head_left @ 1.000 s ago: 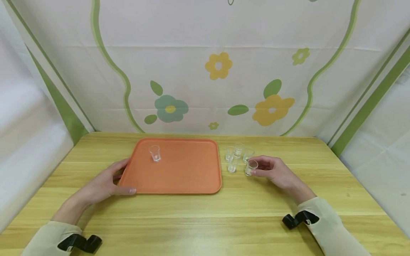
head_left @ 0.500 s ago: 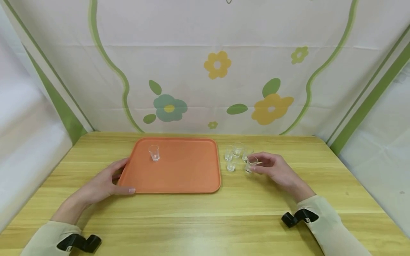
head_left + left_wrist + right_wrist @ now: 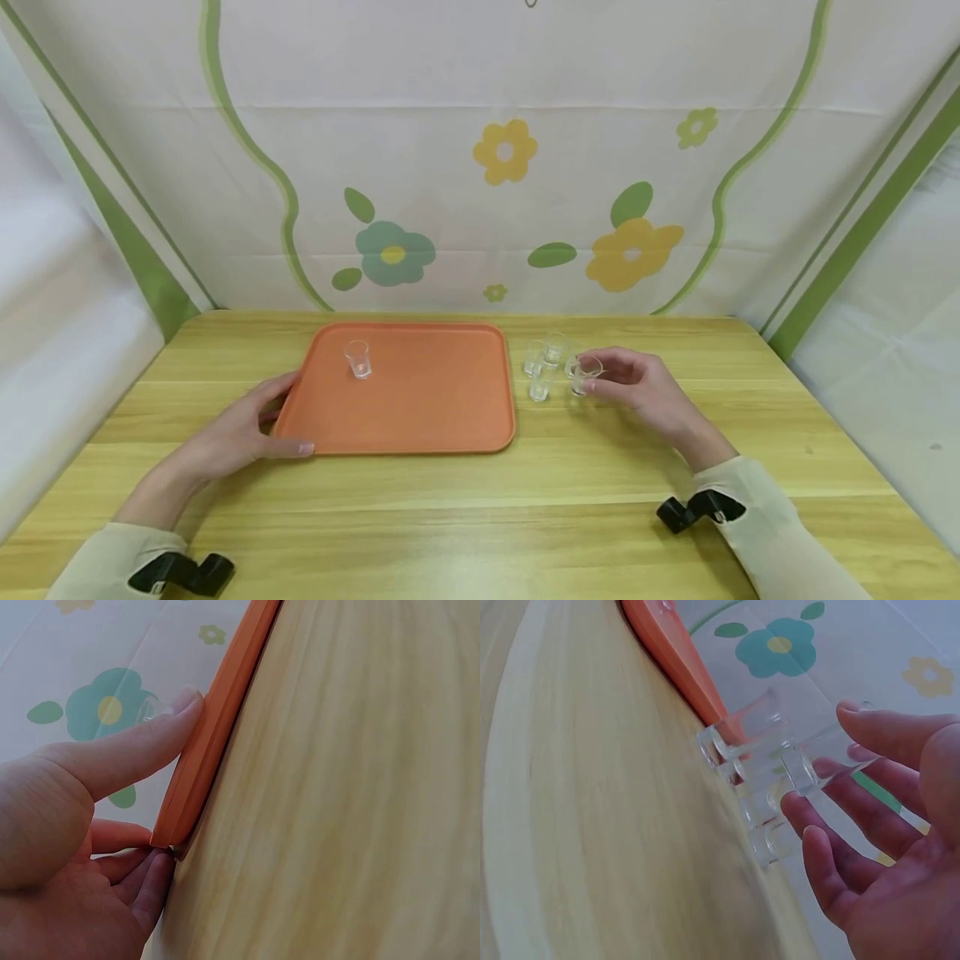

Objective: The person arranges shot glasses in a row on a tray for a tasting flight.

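Note:
My right hand (image 3: pixel 648 392) pinches a small clear shot glass (image 3: pixel 587 376) between thumb and fingers. In the right wrist view this held glass (image 3: pixel 832 754) is off the table, its base above the other glasses. Several more clear shot glasses (image 3: pixel 539 386) stand close together just left of it, one partly hidden behind the held glass. My left hand (image 3: pixel 236 429) grips the front left corner of an orange tray (image 3: pixel 420 417), thumb along the front rim and fingers at the left side. One shot glass (image 3: pixel 359 361) stands upright on the tray's back left part.
The tray and glasses are on a wood-grain table (image 3: pixel 480 525). A white curtain (image 3: pixel 420 167) with printed flowers hangs behind the table's back edge, and white cloth walls (image 3: pixel 885 292) flank both sides. Black wrist cameras (image 3: pixel 701 510) sit on both sleeves.
My right hand has raised its shot glass slightly off the table and moved it a little away from me. The left hand and tray have not moved; the head view has shifted slightly.

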`<state>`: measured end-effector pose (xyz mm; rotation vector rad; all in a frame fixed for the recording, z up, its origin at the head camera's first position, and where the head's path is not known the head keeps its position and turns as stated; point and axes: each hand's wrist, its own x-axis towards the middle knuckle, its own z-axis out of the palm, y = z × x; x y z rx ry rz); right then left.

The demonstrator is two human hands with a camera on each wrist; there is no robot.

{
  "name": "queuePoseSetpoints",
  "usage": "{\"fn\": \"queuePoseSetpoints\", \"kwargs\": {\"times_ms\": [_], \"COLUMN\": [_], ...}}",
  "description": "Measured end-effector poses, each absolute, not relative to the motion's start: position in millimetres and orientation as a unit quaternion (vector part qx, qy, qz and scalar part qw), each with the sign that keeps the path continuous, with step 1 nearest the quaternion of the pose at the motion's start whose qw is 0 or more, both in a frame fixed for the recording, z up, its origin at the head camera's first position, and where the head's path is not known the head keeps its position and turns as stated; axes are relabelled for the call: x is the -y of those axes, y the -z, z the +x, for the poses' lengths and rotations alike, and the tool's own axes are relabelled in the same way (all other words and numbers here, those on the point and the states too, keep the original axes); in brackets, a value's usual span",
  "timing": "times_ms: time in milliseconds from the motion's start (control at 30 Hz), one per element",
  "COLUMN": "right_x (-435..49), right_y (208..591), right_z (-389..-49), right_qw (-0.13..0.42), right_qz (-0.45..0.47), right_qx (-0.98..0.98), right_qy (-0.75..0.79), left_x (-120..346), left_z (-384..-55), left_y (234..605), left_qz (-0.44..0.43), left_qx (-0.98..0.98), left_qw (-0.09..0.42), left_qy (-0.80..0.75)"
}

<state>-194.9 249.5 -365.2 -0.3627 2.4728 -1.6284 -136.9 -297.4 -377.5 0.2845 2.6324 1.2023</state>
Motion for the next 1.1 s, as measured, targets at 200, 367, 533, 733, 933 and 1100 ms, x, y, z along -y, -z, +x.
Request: {"fn": "queuePoseSetpoints", "kwargs": {"times_ms": [200,367,533,733,933,1100], "right_x": [-241.1,-229.8,-216.1,-197.6,-177.6,-159.7], "right_y": [356.4,348.0,338.7,326.2,320.1,320.3], "right_z": [-190.0,-188.3,-191.1,-198.1,-208.6,-214.8], "right_qw": [0.061,0.053,0.05,0.055,0.062,0.067], "right_qz": [-0.135,-0.149,-0.161,-0.173,-0.191,-0.205], "right_qx": [-0.82,-0.814,-0.813,-0.817,-0.814,-0.81], "right_qy": [0.553,0.558,0.557,0.548,0.545,0.545], "left_x": [297.6,297.8,298.1,298.5,299.0,299.2], "left_z": [-136.8,-136.6,-136.4,-137.2,-139.3,-138.3], "left_y": [377.7,377.9,378.1,378.8,380.8,380.8], "left_qz": [0.098,0.102,0.104,0.101,0.108,0.107], "left_qx": [-0.901,-0.901,-0.9,-0.899,-0.901,-0.9], "left_qw": [0.115,0.115,0.114,0.117,0.109,0.11], "left_qy": [-0.406,-0.406,-0.408,-0.409,-0.405,-0.407]}}
